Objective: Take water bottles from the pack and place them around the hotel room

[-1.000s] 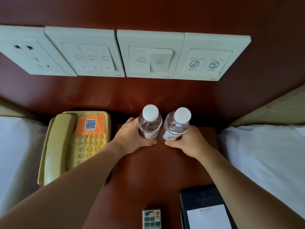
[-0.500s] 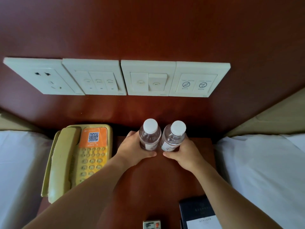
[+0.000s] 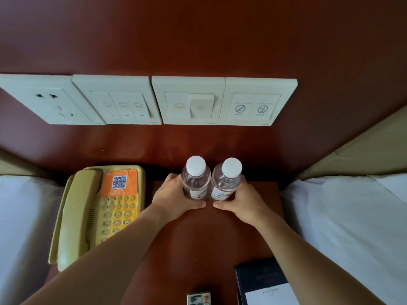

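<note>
Seen from above, two small clear plastic water bottles with white caps stand upright side by side, touching or nearly so, at the back of a dark reddish-brown wooden bedside table [image 3: 193, 238], close to the wall. The left hand [image 3: 174, 201] wraps the left bottle [image 3: 195, 181]; the right hand [image 3: 244, 201] wraps the right bottle [image 3: 226, 182]. On each hand the fingers curl round the far side of the bottle and the thumb presses across its near side, so both grips are closed on the bottles. The thumb tips nearly meet below the labels. Left of the bottles lies a yellowed corded telephone [image 3: 97, 214] with an orange sticker. At the near edge sit a small remote control [image 3: 198, 299] and a dark notepad folder [image 3: 264, 282]. Four cream switch and socket plates [image 3: 189, 100] line the red-brown wall panel above. White bedding [image 3: 343, 216] lies on both sides.
</note>
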Demonstrator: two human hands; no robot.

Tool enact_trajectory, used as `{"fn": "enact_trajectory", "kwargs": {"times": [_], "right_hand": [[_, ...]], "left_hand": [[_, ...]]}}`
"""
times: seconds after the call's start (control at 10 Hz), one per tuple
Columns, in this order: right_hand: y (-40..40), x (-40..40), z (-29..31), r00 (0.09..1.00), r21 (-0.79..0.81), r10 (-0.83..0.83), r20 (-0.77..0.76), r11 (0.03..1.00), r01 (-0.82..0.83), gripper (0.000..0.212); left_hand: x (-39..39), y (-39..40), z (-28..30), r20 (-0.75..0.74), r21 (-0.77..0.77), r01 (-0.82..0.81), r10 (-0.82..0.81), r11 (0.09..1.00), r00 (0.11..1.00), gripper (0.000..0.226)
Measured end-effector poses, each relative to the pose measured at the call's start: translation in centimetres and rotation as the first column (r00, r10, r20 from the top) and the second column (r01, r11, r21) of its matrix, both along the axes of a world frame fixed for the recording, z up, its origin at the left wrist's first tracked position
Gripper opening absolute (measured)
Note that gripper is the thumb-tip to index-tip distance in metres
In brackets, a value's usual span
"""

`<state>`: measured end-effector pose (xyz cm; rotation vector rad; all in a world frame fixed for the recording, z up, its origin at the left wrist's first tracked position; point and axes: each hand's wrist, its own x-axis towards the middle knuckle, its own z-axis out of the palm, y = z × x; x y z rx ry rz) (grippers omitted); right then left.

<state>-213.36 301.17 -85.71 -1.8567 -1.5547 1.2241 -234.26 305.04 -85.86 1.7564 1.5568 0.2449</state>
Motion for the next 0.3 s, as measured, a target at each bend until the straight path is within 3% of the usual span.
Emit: {"fn": "enact_trajectory", "kwargs": {"times": [0.1, 0.3], "right_hand": [[-0.3, 0.1, -0.3, 1.000, -0.018, 0.029, -0.005, 0.999, -0.029, 0.102], [-2.3, 0.3, 3.6, 0.996, -0.016, -0.081, -0.048, 0.997, 0.081, 0.101]], "left_hand": [[-0.1, -0.6, 0.3, 0.032, -0.004, 0.013, -0.013, 1.000, 0.999, 0.083], [-1.9, -3.8, 2.6, 0.291, -0.058, -0.212, 0.220, 0.975, 0.931, 0.112]]}}
